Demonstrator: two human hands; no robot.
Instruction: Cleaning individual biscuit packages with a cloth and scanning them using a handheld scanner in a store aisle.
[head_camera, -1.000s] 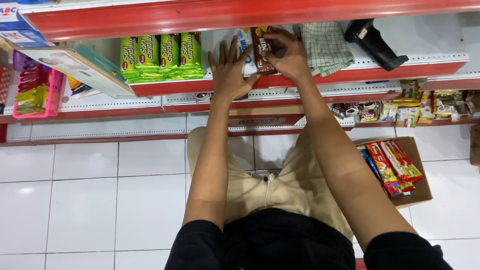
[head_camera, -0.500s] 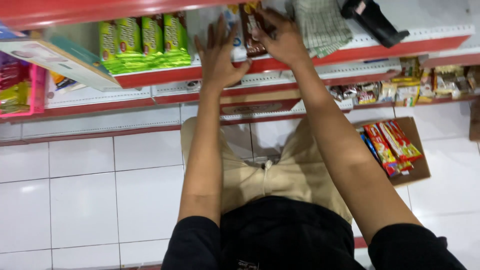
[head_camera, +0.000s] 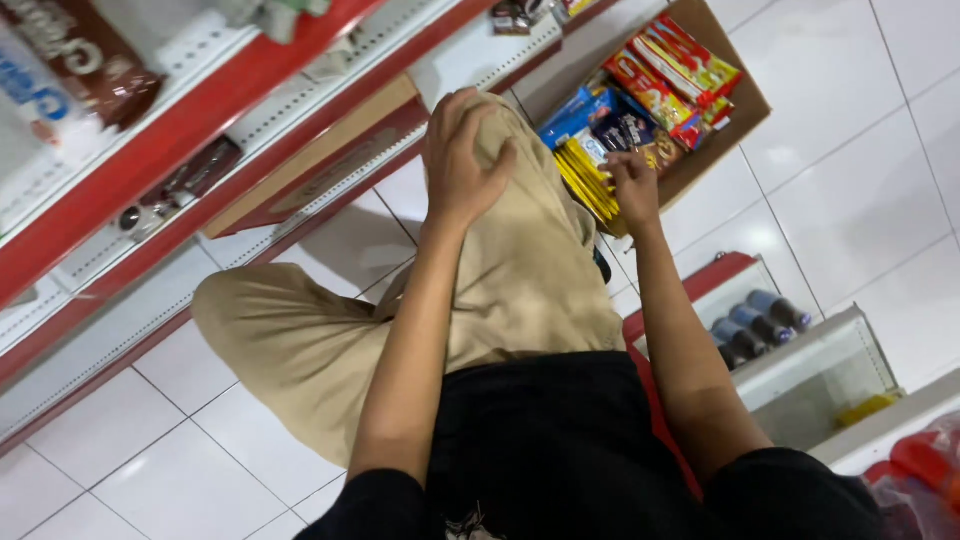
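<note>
Right-hand grip (head_camera: 632, 185): I see my fingers curled down into the cardboard box (head_camera: 745, 95) on the floor, tips touching the yellow snack packs (head_camera: 582, 172) at its near edge; whether they have pinched one I cannot tell, since the fingertips are half hidden among the wrappers. Left-hand grip (head_camera: 462, 160) lies loosely spread, palm down on my raised knee, holding nothing, pressed to the beige trousers (head_camera: 520, 280).

Just beyond the right fingers, inside the same box, lie blue packs (head_camera: 570, 112) beside the yellow ones, and red and yellow packs (head_camera: 672, 62) stacked toward the far side. The box sits on the white tiled floor (head_camera: 850, 180), close to the foot of the red-edged shelf (head_camera: 190, 120).

Up on that shelf, at the top left, stands a brown wrapped pack (head_camera: 72, 52) next to a blue and white one (head_camera: 28, 90). To my right, near the elbow, a low glass-sided case (head_camera: 830, 365) holds dark capped bottles (head_camera: 760, 318).
</note>
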